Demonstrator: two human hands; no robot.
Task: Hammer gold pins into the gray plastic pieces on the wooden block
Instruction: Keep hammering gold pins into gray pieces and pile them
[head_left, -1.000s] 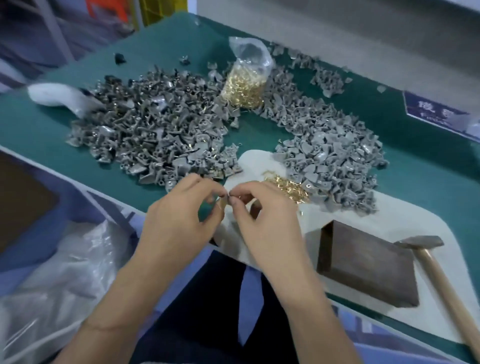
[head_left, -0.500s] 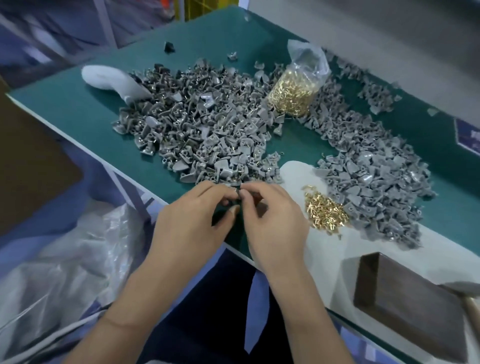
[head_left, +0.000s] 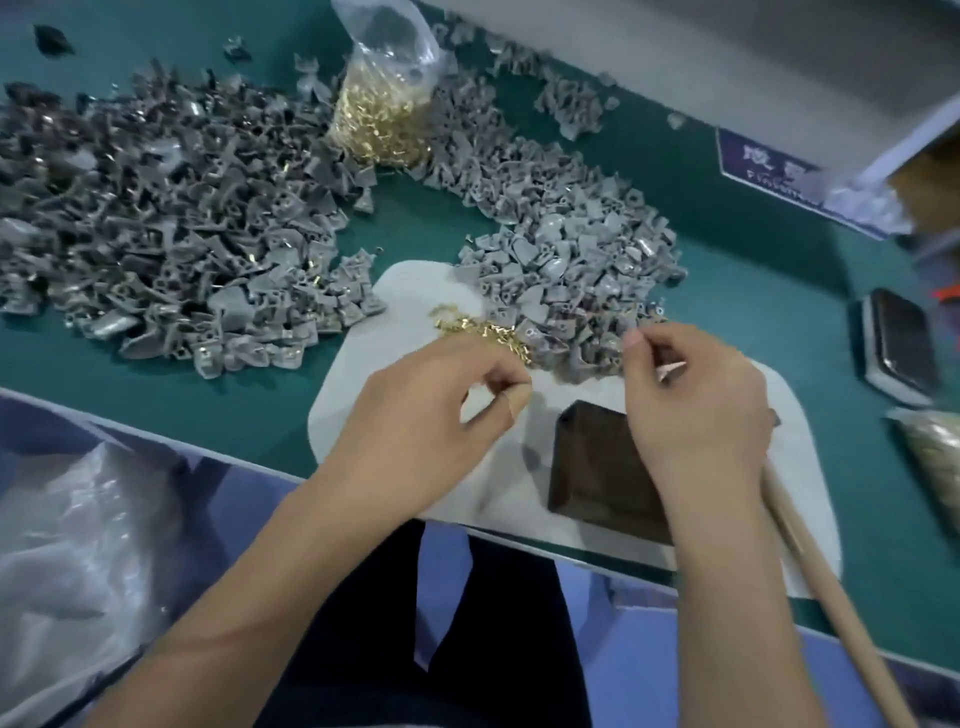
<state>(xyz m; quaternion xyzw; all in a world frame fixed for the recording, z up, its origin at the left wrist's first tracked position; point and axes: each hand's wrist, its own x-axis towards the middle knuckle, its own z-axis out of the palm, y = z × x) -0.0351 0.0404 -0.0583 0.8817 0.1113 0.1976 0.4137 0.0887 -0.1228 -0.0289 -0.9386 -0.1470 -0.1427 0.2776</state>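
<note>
My left hand (head_left: 431, 415) hovers over the white mat (head_left: 363, 395), just left of the dark wooden block (head_left: 597, 467). Its thumb and forefinger are curled close together; what lies between them is hidden. My right hand (head_left: 691, 405) is above the block, fingers curled, its thumb tip at the near edge of the right pile of gray plastic pieces (head_left: 561, 249). Whether it pinches anything is unclear. Loose gold pins (head_left: 478, 330) lie on the mat beyond my left hand. The hammer's wooden handle (head_left: 831, 597) runs out from under my right wrist.
A larger heap of gray pieces (head_left: 156, 223) covers the left of the green table (head_left: 753, 312). A clear bag of gold pins (head_left: 379, 114) stands at the back. A dark phone-like slab (head_left: 898, 343) lies at the right, and crumpled plastic (head_left: 67, 545) sits below the table's near edge.
My hands, joined on a small piece over the table's edge, have parted and moved right onto the mat beside the block. The view has swung right.
</note>
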